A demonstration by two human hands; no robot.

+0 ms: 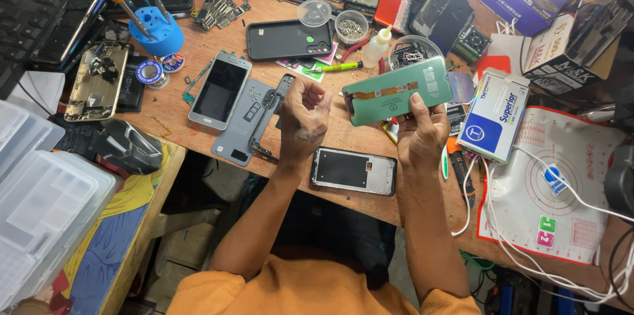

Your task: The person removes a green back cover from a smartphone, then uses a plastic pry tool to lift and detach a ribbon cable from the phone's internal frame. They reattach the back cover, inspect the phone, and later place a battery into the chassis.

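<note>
My right hand holds a green phone screen panel with an orange flex cable on its back, lifted above the wooden bench. My left hand is raised beside it with fingers curled; whether it pinches something small I cannot tell. Below my hands a phone frame with a black back lies flat near the bench edge. A thin dark phone frame rests on a grey back cover left of my left hand.
A grey phone, a black case, a blue screwdriver stand, a small white bottle, screw dishes, a white-blue box, a white mat with cables, plastic bins.
</note>
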